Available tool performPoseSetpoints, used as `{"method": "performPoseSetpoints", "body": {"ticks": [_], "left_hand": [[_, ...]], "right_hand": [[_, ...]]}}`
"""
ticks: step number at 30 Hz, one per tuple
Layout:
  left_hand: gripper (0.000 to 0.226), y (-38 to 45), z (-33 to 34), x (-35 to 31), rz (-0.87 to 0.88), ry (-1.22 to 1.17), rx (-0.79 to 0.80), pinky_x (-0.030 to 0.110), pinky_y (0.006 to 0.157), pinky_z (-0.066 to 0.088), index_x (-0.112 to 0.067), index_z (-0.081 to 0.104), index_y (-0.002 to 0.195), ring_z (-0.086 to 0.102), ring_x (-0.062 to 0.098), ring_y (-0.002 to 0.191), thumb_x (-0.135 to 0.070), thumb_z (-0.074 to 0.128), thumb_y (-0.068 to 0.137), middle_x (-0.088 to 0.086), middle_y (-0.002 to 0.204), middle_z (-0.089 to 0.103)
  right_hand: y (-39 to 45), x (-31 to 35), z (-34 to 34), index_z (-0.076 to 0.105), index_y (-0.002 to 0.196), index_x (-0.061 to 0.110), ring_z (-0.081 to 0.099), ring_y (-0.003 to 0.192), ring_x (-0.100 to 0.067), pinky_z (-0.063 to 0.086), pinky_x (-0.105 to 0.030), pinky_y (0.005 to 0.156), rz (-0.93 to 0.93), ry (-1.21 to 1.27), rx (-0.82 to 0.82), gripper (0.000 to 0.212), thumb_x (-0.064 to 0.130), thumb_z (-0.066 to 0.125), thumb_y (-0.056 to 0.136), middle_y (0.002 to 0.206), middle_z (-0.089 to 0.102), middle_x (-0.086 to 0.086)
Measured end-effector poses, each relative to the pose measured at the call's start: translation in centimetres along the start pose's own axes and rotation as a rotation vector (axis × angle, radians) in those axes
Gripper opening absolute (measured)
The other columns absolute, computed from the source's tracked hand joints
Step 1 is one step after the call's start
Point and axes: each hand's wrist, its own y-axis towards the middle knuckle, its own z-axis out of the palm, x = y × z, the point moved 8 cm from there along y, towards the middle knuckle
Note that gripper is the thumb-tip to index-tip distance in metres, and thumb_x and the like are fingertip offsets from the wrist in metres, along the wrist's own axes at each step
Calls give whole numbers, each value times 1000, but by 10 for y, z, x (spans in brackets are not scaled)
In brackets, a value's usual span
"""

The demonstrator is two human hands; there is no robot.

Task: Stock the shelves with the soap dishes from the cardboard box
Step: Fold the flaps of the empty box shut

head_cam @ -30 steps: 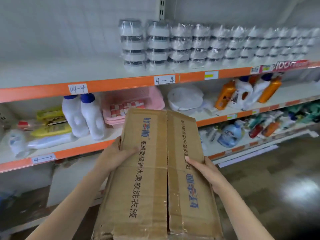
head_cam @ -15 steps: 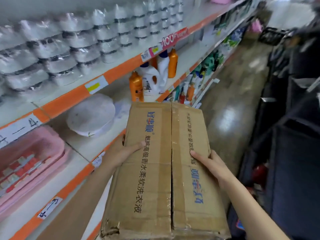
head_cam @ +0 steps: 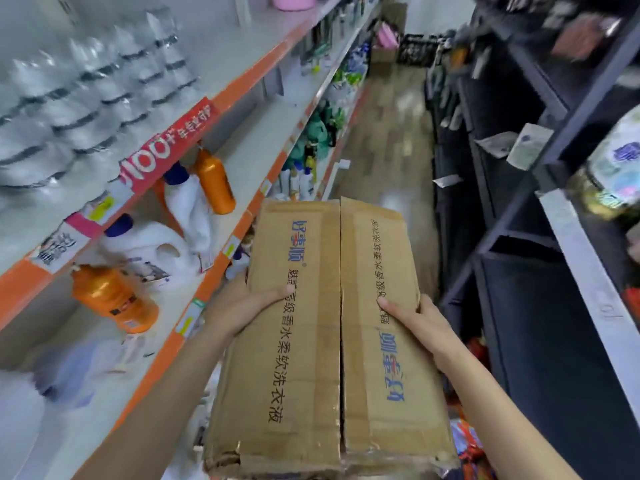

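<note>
A closed brown cardboard box [head_cam: 322, 341] with blue and black print is carried in front of me, flaps shut along a centre seam. My left hand [head_cam: 242, 306] grips its left side, thumb lying across the top. My right hand [head_cam: 419, 323] grips its right side, thumb on the top flap. Stacks of wrapped white soap dishes [head_cam: 86, 98] fill the upper shelf at left, blurred. The box's contents are hidden.
Orange-edged white shelves [head_cam: 249, 77] run along the left with orange bottles [head_cam: 214, 181] and white jugs [head_cam: 149, 244]. Dark shelving [head_cam: 519, 237] with goods lines the right. A narrow shiny aisle floor [head_cam: 388, 140] stretches ahead toward a black crate [head_cam: 415, 50].
The view has swung right from facing the shelf to looking down the aisle. Both hands keep the same hold on the box.
</note>
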Motion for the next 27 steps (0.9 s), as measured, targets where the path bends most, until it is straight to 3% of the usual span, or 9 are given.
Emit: {"method": "performPoseSetpoints", "body": {"ticks": [3,8,11,13,17,23,27], "left_hand": [[88,82,27,-14,-23,-68,57,42,96,50,-35,63,114,67,11,100,-73,82,37,-12,107,72],[56,210,63,-64,-33,-137,135,33,91,50,-30,64,110,67,10,95,-45,86,61,-14,98,71],[87,283,81,-103,-1,-116,176,40,99,47,-40,57,119,65,13,105,-70,83,42,-14,111,70],[99,323,96,-129,25,-121,203,42,101,46,-40,52,125,63,14,108,-72,83,36,-13,116,68],[94,407,129,-170,4,-89,240,45,101,46,-38,52,117,63,16,109,-72,82,35,-10,117,67],[91,540,183,-216,-12,-84,272,43,98,49,-25,58,126,66,15,103,-59,86,46,-5,112,71],[106,633,202,-243,-60,-50,230,46,95,51,-25,55,126,67,18,101,-71,82,34,-3,112,70]], "right_hand": [[65,25,-20,49,113,28,65,102,-18,52,-42,93,17,-4,-29,96,80,75,36,112,66,6],[173,84,-55,47,117,26,66,98,-17,53,-42,91,36,-12,-87,100,81,75,38,109,67,6],[231,116,-86,49,120,26,67,98,-17,54,-42,90,52,6,-131,102,82,75,39,109,68,8],[263,130,-105,50,121,27,67,98,-18,54,-42,90,55,29,-159,102,81,76,39,108,68,8],[334,161,-136,48,119,25,66,98,-17,53,-42,91,63,82,-189,95,74,77,44,109,67,7],[478,197,-173,47,117,25,66,98,-17,53,-42,90,90,123,-160,95,76,76,41,110,67,5],[565,236,-198,48,117,24,65,99,-17,52,-42,92,99,138,-131,89,71,77,48,111,65,5]]}}
